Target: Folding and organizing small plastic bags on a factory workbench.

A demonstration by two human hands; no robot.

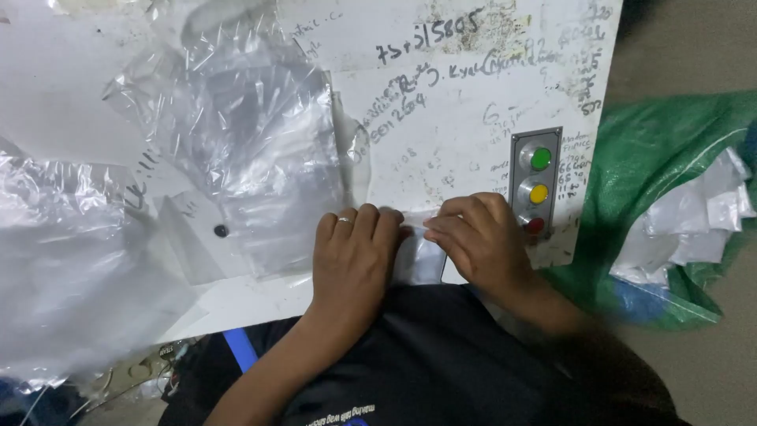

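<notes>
Single head view, steeply downward, close above white table edge

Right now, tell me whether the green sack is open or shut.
Open: the green sack's mouth gapes, showing white plastic pieces inside.

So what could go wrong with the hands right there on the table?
The right hand rests right beside the button panel, so it might bump the red button. The small clear plastic piece pinched between it and the left hand could slip or crumple. The loose clear bags nearby might slide off the white table.
</notes>
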